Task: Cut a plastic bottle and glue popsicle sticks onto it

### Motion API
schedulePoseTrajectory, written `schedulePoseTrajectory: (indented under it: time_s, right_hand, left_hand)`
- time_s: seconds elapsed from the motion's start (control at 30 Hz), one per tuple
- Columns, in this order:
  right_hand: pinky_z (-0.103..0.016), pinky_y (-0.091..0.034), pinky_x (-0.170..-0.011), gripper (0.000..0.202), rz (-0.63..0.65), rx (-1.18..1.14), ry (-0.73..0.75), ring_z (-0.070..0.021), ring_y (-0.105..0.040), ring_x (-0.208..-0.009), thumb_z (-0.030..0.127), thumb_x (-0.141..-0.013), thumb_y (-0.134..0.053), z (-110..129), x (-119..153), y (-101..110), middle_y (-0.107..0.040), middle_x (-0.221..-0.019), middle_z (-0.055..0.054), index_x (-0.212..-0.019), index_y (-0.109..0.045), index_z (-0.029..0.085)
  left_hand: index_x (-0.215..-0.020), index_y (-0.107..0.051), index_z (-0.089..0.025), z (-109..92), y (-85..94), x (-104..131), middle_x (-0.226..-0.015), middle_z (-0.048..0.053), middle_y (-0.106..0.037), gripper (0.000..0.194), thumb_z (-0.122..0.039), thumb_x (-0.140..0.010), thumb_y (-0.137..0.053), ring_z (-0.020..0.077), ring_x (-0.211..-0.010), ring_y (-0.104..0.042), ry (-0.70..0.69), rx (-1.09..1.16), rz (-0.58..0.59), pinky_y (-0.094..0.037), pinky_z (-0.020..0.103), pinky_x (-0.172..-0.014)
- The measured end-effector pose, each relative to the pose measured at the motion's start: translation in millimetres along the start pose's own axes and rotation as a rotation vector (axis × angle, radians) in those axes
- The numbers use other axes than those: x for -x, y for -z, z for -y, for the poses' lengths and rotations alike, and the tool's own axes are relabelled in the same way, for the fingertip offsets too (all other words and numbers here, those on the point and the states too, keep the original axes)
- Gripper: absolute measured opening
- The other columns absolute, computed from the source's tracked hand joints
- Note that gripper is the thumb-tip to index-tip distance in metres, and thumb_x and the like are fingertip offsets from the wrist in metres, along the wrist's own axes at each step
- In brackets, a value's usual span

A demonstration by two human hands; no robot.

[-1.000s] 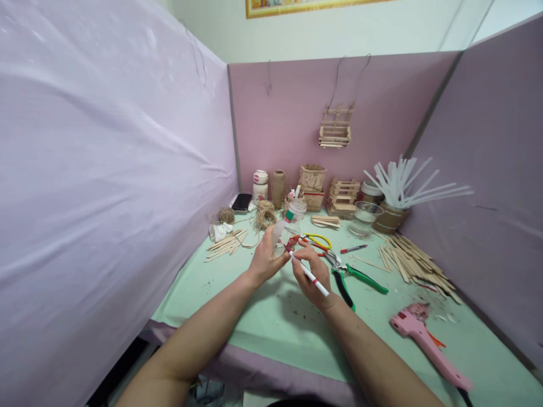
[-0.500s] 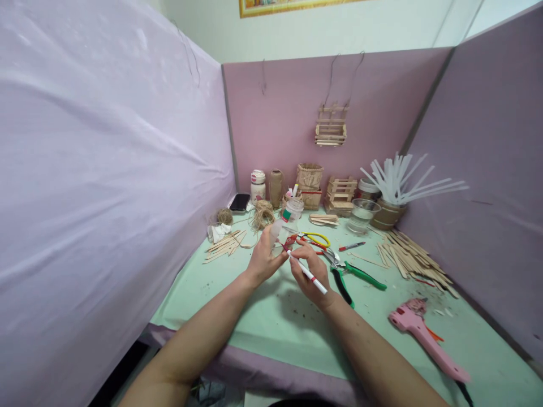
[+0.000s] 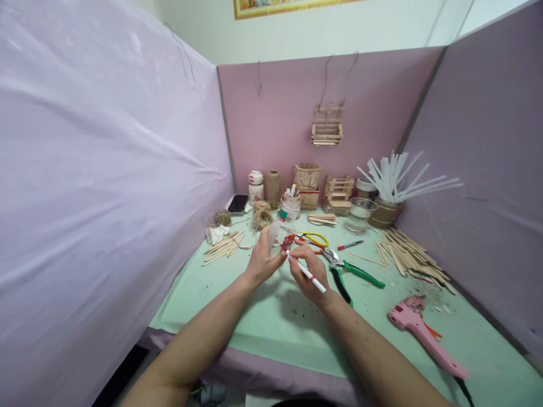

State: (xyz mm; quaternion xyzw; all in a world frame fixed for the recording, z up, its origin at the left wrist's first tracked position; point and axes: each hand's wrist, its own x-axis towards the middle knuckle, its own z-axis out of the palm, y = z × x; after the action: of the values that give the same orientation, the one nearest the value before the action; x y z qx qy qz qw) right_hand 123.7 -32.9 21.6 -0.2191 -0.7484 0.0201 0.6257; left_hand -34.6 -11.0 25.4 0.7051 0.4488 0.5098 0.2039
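Observation:
My left hand (image 3: 262, 259) is closed around a clear, see-through container with a red patch (image 3: 288, 241) on its side. Its full outline is hard to make out against the clutter behind, and a whitish translucent part (image 3: 274, 232) shows by the fingers. In my right hand (image 3: 311, 270) a white marker pen (image 3: 311, 278) with a red band is gripped like a pencil. The pen's dark reddish tip points at the container close to the red patch; whether it touches I cannot tell. Just behind are a clear jar with a green label (image 3: 283, 215) and yellow-handled pliers (image 3: 316, 238).
Green-handled cutters (image 3: 362, 274) lie right of my right hand, with a red pen (image 3: 350, 245) beyond. A pink glue gun (image 3: 428, 338) rests front right. Wooden sticks (image 3: 409, 257), twine (image 3: 262, 216), a phone (image 3: 238, 203) and a plastic cup (image 3: 360, 215) line the back.
The view has shifted slightly to the right. More of the red patch shows between my hands, as the container seems turned a little. Both hands keep their grips.

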Motion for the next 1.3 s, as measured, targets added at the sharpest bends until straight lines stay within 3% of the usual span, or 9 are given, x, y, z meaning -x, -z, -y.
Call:
schedulePoseTrajectory:
  time_s: [0.73,0.9,1.3]
  right_hand:
    - [-0.048,-0.056,-0.097,0.015,-0.042,0.016,-0.021,-0.0175,-0.068,-0.078,0.013,-0.09,-0.054,-2.8,0.8,-0.3,-0.064,-0.081,0.001,-0.098,-0.055,0.026]
    - [-0.048,-0.056,-0.095,0.015,-0.051,0.054,-0.043,-0.0205,-0.07,-0.087,0.013,-0.089,-0.053,-3.8,2.6,0.0,-0.065,-0.082,-0.001,-0.098,-0.055,0.026]
    - [-0.043,-0.057,-0.089,0.014,-0.093,0.142,-0.052,-0.0209,-0.071,-0.087,0.012,-0.089,-0.054,-3.6,0.9,1.0,-0.065,-0.079,0.0,-0.093,-0.054,0.025]
  left_hand:
    - [-0.135,-0.038,-0.017,-2.2,0.5,-1.4,-0.12,0.011,-0.063,0.068,-0.038,-0.079,-0.07,0.0265,-0.107,-0.062,0.045,0.069,-0.003,-0.049,0.039,-0.093]
    - [-0.133,-0.04,-0.017,-4.2,0.1,-1.5,-0.12,0.011,-0.062,0.065,-0.039,-0.079,-0.069,0.0252,-0.105,-0.063,0.042,0.047,-0.025,-0.049,0.038,-0.092]
    - [-0.133,-0.041,-0.015,-7.9,1.3,-1.1,-0.12,0.012,-0.064,0.065,-0.037,-0.079,-0.07,0.0254,-0.106,-0.065,0.074,0.017,-0.043,-0.05,0.038,-0.092]
